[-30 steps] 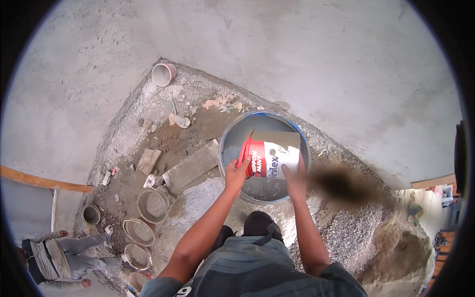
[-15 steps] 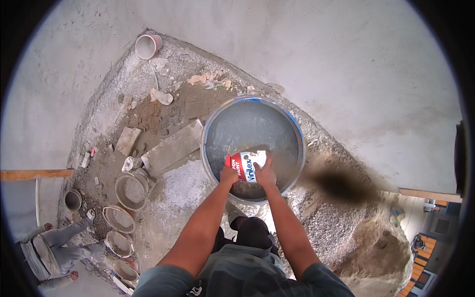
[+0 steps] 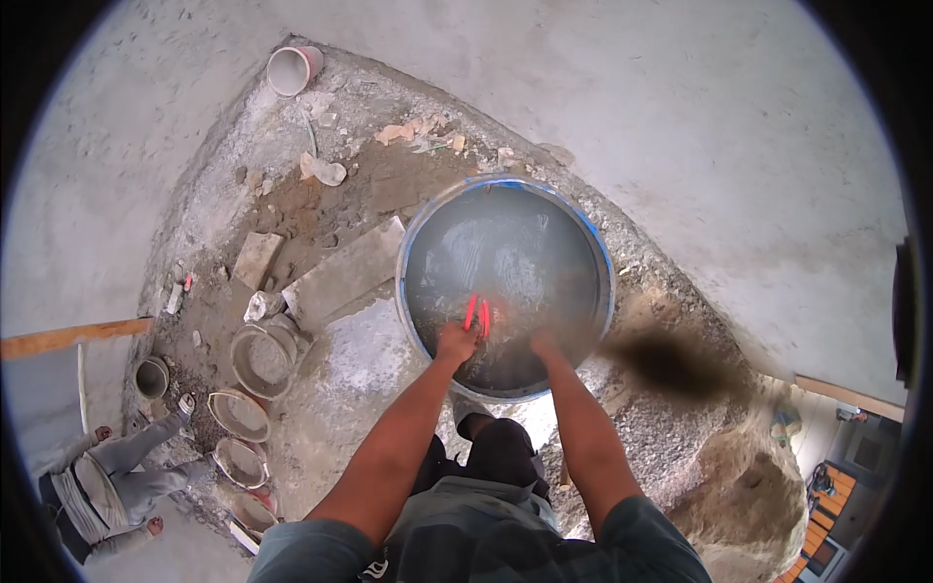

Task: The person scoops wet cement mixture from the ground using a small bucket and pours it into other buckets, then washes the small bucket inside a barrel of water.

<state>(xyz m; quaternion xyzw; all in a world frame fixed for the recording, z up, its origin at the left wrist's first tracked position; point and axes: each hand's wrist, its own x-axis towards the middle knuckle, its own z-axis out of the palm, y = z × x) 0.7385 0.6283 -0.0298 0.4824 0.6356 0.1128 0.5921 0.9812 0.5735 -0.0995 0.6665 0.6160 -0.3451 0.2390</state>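
A large round drum (image 3: 409, 321) with a blue-edged rim stands before me, full of grey water (image 3: 496, 233). My left hand (image 3: 457, 342) is closed on the red rim of a paint pail (image 3: 483, 317). Most of the pail lies under the murky surface, and its printed side no longer shows clearly. My right hand (image 3: 546, 343) reaches into the water at the pail's right. Its fingers are hidden there, so whether it touches the pail cannot be seen.
Several mortar-caked buckets (image 3: 241, 415) line the left side, with another person (image 3: 107, 486) beside them. A concrete slab (image 3: 345, 270) lies left of the drum. Gravel (image 3: 632, 437) is heaped at the right. A bucket (image 3: 293, 70) sits in the wall corner.
The pail, held on its side above the water with its label showing, has gone down into it. My right hand has shifted right and its fingers have dipped under.
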